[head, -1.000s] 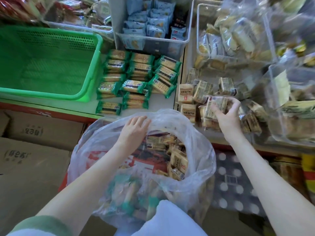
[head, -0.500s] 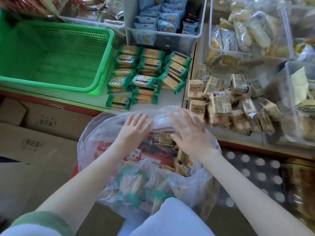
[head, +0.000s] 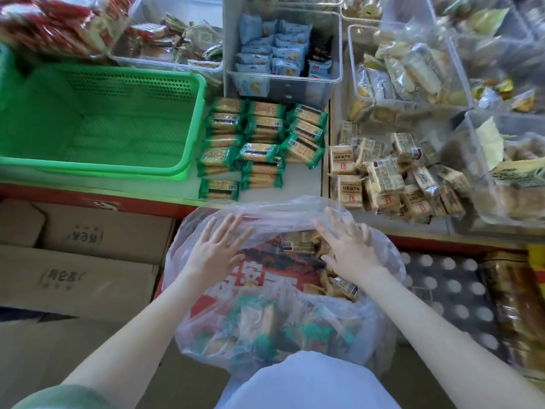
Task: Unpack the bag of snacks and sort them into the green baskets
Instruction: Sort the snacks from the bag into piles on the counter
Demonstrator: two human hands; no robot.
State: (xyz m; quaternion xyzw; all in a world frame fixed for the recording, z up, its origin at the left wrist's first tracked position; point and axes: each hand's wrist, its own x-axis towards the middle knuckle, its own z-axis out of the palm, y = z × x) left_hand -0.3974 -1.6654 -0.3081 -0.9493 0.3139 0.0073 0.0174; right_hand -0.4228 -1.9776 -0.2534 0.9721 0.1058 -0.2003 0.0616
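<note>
A clear plastic bag (head: 383, 314) of snacks sits in front of me below the counter, its mouth open. My left hand (head: 216, 252) lies flat with fingers spread on the bag's far left rim. Inside the mouth my right hand (head: 346, 249) reaches with fingers apart over tan packets (head: 298, 246), holding nothing. Green-wrapped biscuit packs (head: 259, 143) lie in rows on the counter. Tan packets (head: 386, 184) are piled to their right. An empty green basket (head: 194, 113) stands at the left.
Clear bins of blue packets (head: 283, 81) and pale snacks (head: 407, 69) stand behind the piles, another clear bin (head: 472, 184) at right. Cardboard boxes (head: 88, 261) sit below the counter on the left. A dotted dark package (head: 448, 290) lies right of the bag.
My right hand let go of a tan packet on the right pile, came back and went into the bag's mouth. My left hand stayed on the rim, fingers spreading wider.
</note>
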